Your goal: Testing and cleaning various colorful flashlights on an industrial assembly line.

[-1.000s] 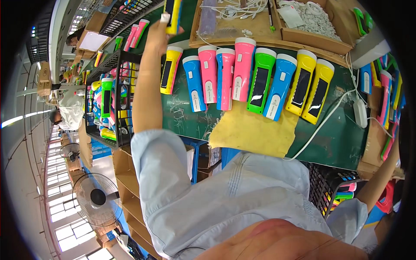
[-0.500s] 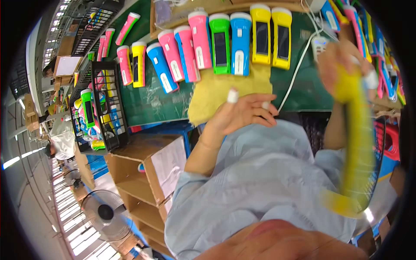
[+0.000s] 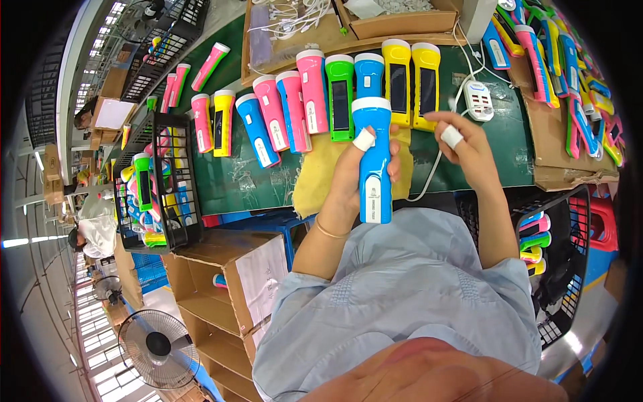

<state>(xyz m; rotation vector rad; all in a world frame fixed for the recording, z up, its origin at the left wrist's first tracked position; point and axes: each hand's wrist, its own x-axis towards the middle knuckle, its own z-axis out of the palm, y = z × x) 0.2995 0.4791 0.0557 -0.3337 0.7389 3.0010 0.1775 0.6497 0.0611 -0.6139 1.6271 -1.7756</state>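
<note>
My left hand (image 3: 345, 174) is closed round a blue flashlight (image 3: 375, 181), its white head pointing away from me and its label facing up. White tape wraps the thumb lying along its side. My right hand (image 3: 469, 147) is to the right, fingers bent and apart with tape on one, nothing held in them that I can make out. Its fingertips are near the lower end of a yellow flashlight (image 3: 426, 84). A small white blur by them is unclear. Behind the held flashlight stand another blue flashlight (image 3: 368, 70) and a green flashlight (image 3: 340, 94).
A yellow cloth (image 3: 311, 177) lies on the green table (image 3: 234, 184). A white charging hub (image 3: 478, 100) with cables sits right of the row. Flashlights fill a black basket (image 3: 171, 238) at left and a crate (image 3: 577, 295) at lower right. More are piled at far right (image 3: 576, 87).
My left hand, empty before, now holds a blue flashlight. The blurred yellow object at my right hand is gone from it, and that hand has moved left.
</note>
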